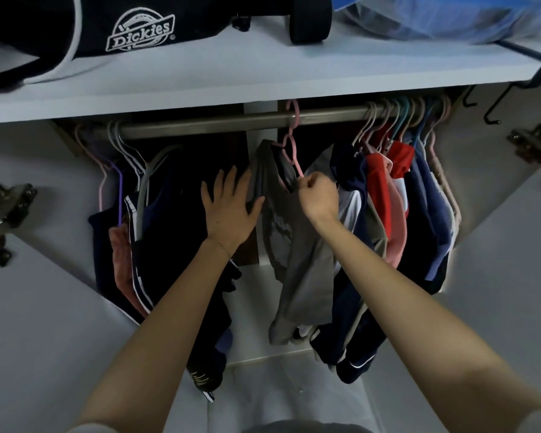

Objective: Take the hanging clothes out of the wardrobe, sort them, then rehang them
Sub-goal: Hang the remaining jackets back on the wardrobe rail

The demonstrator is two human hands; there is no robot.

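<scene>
Dickies bag (85,29) cut off at top, dark clothes (175,220) indistinct

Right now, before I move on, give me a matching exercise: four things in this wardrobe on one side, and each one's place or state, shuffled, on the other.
Things:
1. grey shirt
2. black bag
3. red top
4. left hand

Place or state:
A. on the shelf above the rail
B. in the packed group at the rail's right end
C. flat, fingers spread
D. alone mid-rail on a pink hanger

Pairs: 1-D, 2-A, 3-B, 4-C.
</scene>
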